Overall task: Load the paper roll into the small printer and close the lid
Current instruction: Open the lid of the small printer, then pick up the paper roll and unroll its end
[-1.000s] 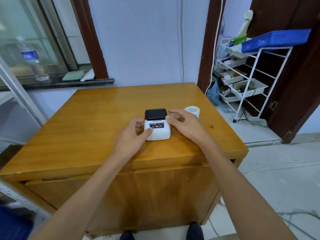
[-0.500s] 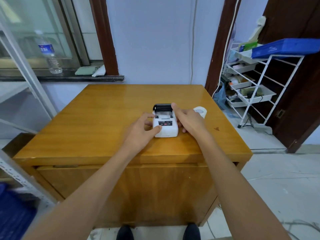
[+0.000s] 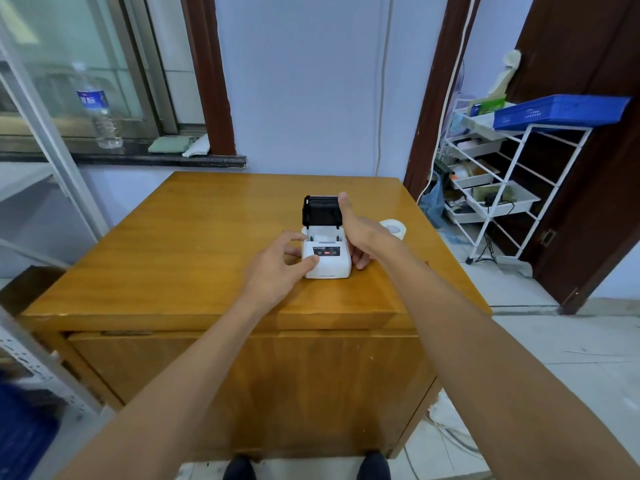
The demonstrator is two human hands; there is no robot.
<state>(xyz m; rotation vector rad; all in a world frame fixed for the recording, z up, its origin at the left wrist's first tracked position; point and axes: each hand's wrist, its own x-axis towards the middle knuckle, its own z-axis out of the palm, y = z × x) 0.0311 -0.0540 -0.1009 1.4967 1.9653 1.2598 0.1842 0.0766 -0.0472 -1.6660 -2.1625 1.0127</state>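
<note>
Wooden table point(image 3: 194, 244): glossy, honey-coloured top that carries the printer, the paper roll and both hands.
Printer point(image 3: 327, 258): small white body standing right of the table's centre; a dark panel with a red mark faces the near side.
Lid point(image 3: 320, 210): black, swung up and standing nearly upright at the far end of the printer; the paper bay below it is exposed, and its contents cannot be made out.
Left hand point(image 3: 277, 268): pressed against the left side of the printer, thumb lying on the near-left corner of the top face, fingers curled along the left wall; the hand steadies the body without enclosing it.
Right hand point(image 3: 363, 233): set against the right side of the printer, thumb extended upward along the right edge of the raised lid, remaining fingers bent down beside the right wall; whether the thumb grips or merely touches the lid cannot be told.
Paper roll point(image 3: 393, 228): white, lying on the table just right of the printer, partly hidden behind the right hand, outside the bay.
Water bottle point(image 3: 100, 116): clear, blue label, upright on the far-left window sill.
Wire rack point(image 3: 502, 188): white, far right, with a blue tray point(image 3: 561, 110) on top.
</note>
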